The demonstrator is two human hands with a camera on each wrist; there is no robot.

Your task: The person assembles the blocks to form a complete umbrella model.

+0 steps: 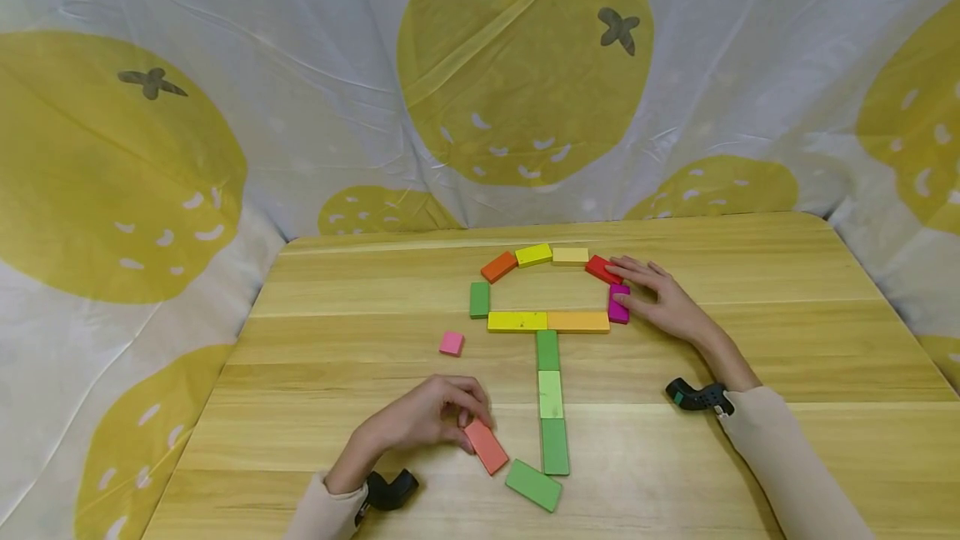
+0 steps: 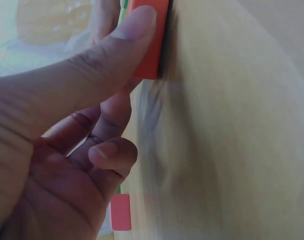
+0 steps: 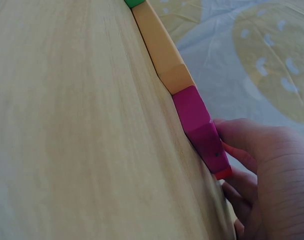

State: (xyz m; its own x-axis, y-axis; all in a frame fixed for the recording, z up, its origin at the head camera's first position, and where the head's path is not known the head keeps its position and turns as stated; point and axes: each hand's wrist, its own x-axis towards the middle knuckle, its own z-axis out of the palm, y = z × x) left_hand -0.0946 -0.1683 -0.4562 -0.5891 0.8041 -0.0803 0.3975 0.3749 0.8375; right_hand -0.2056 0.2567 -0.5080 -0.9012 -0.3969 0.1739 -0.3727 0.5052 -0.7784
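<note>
My left hand (image 1: pixel 429 413) pinches a coral-red block (image 1: pixel 487 446) between thumb and fingers, just left of a tilted green block (image 1: pixel 533 485). In the left wrist view the thumb presses the face of that coral block (image 2: pixel 150 42). Over at the right side of a ring of blocks, my right hand (image 1: pixel 663 300) lies with fairly straight fingers. Its fingertips touch a red block (image 1: pixel 602 268), and its thumb rests against a magenta block (image 1: pixel 618 304). The right wrist view shows the thumb at the edge of the magenta block (image 3: pixel 199 125).
An orange block (image 1: pixel 498 267), yellow block (image 1: pixel 534 255), cream block (image 1: pixel 570 257) and green block (image 1: pixel 479 300) continue the ring. Long yellow (image 1: pixel 517 322) and light-orange (image 1: pixel 578 322) blocks form its base, above a green column (image 1: pixel 551 394). A small pink block (image 1: pixel 452 344) lies left.
</note>
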